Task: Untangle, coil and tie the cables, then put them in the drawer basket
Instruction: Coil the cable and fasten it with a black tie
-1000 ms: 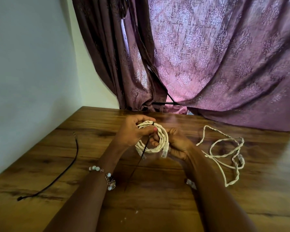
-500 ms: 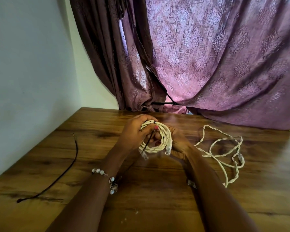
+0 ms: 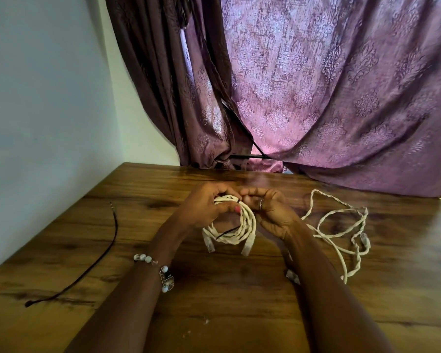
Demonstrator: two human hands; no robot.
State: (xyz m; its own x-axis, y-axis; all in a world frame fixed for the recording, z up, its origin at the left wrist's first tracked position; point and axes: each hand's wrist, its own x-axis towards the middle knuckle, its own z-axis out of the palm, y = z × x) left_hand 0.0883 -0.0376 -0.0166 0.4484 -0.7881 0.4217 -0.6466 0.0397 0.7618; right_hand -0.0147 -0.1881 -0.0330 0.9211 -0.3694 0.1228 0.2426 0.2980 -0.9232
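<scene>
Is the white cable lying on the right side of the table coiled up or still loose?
Loose. The white cable sprawls in open, uneven loops on the wooden table, with no tie around it and neither hand touching it.

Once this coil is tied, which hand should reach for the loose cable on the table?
Probably the right hand. The loose white cable lies on the table just to that hand's right, while the left hand grips the coil on the far side. Both hands are busy with the tie now.

Purple patterned curtain (image 3: pixel 341 98) behind a wooden table (image 3: pixel 239 314) — pale wall (image 3: pixel 41 110) to the left.
</scene>
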